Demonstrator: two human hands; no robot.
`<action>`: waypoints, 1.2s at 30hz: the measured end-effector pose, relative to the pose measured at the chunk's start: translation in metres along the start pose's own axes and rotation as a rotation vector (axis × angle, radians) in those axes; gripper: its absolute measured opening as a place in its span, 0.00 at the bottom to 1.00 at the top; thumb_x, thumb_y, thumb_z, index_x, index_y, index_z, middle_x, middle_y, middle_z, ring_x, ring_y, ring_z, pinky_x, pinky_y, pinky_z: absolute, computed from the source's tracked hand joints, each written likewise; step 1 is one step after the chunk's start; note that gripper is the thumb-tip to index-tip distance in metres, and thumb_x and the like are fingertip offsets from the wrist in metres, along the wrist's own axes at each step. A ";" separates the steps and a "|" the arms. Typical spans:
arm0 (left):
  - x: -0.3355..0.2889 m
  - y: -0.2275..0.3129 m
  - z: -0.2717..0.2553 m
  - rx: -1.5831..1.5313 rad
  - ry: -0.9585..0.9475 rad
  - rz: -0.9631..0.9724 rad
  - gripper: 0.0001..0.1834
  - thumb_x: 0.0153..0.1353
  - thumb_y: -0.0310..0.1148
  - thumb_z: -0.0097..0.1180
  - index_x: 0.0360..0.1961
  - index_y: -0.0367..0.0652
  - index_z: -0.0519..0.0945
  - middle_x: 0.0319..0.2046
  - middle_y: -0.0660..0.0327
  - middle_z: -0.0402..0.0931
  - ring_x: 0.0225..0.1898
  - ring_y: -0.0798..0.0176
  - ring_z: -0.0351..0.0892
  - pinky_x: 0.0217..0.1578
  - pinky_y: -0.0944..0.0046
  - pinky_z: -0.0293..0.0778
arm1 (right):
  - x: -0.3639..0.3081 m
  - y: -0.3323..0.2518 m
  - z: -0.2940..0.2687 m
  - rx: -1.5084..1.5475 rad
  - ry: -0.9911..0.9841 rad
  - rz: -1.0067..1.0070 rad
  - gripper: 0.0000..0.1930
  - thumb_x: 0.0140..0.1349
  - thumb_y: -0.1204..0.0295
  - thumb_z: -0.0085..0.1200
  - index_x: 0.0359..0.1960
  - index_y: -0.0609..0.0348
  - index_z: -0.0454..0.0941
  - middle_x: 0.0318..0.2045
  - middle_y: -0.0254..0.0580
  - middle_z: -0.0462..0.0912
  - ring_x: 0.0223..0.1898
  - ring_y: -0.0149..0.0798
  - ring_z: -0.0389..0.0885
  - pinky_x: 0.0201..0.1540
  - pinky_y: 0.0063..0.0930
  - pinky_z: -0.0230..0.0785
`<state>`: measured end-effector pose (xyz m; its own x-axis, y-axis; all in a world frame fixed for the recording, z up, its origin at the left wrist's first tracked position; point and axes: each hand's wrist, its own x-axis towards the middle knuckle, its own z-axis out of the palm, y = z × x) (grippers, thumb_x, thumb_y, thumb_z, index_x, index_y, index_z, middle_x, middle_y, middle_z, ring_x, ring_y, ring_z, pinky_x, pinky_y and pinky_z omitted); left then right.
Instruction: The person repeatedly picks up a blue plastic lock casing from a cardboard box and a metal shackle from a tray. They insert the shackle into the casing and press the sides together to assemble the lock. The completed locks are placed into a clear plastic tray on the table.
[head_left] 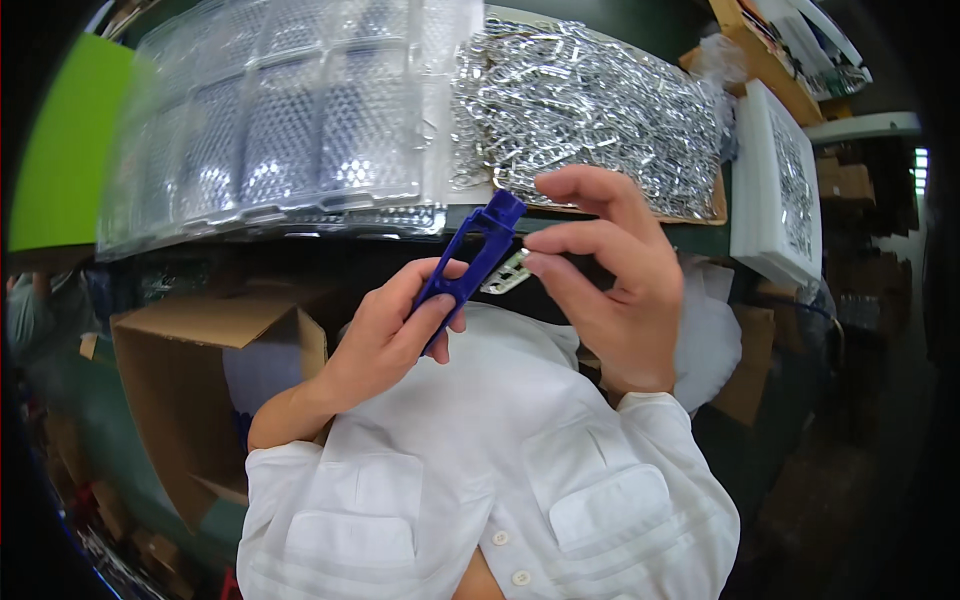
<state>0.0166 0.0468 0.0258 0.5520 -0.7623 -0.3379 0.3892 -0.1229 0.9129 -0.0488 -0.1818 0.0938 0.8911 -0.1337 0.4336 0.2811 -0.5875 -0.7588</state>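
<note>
In front of my chest, my left hand (385,325) is closed round a long blue plastic piece (484,252) with an open slot along its body and a squared far end. It tilts up and to the right. My right hand (622,280) pinches a small flat silver metal piece (505,275) with cut-out holes between thumb and index finger, just right of the blue piece. The other right fingers are curled above it. Beyond the hands spreads a heap of shiny metal pieces (600,110) in a shallow cardboard tray (714,208).
Stacked clear plastic trays (265,222) with cells stand at the far left, beside a bright green panel (70,150). An open cardboard box (165,400) is below them. A white foam box (752,185) holding metal pieces and a translucent plastic bag (712,335) are at right.
</note>
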 end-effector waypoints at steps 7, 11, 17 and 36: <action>0.013 -0.001 0.011 0.016 -0.073 -0.020 0.17 0.79 0.27 0.47 0.65 0.37 0.73 0.34 0.62 0.81 0.26 0.74 0.79 0.27 0.70 0.75 | -0.011 0.014 0.014 -0.175 -0.030 0.071 0.09 0.52 0.84 0.70 0.34 0.66 0.84 0.55 0.54 0.83 0.56 0.52 0.84 0.57 0.40 0.77; 0.012 -0.005 0.009 0.052 -0.096 -0.026 0.17 0.80 0.26 0.46 0.65 0.35 0.72 0.34 0.62 0.80 0.25 0.74 0.77 0.26 0.71 0.73 | -0.011 0.016 0.023 -0.199 -0.070 0.089 0.09 0.52 0.85 0.69 0.34 0.67 0.84 0.56 0.56 0.82 0.57 0.53 0.84 0.59 0.40 0.76; 0.011 -0.013 0.003 0.026 -0.095 -0.005 0.18 0.79 0.27 0.47 0.65 0.36 0.73 0.32 0.63 0.80 0.24 0.73 0.78 0.25 0.69 0.75 | -0.010 0.017 0.032 -0.277 -0.090 0.064 0.09 0.52 0.85 0.69 0.33 0.66 0.82 0.54 0.55 0.83 0.54 0.53 0.85 0.55 0.39 0.78; 0.024 -0.022 0.006 0.128 0.013 0.257 0.16 0.79 0.28 0.48 0.61 0.32 0.75 0.30 0.62 0.79 0.26 0.72 0.79 0.30 0.69 0.76 | -0.023 0.040 0.045 0.169 -0.085 0.474 0.18 0.60 0.84 0.64 0.53 0.64 0.79 0.49 0.40 0.84 0.51 0.31 0.85 0.57 0.29 0.78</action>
<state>0.0167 0.0280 -0.0013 0.6304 -0.7705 -0.0942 0.1398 -0.0066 0.9902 -0.0426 -0.1668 0.0314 0.9585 -0.2848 -0.0126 -0.1133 -0.3400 -0.9336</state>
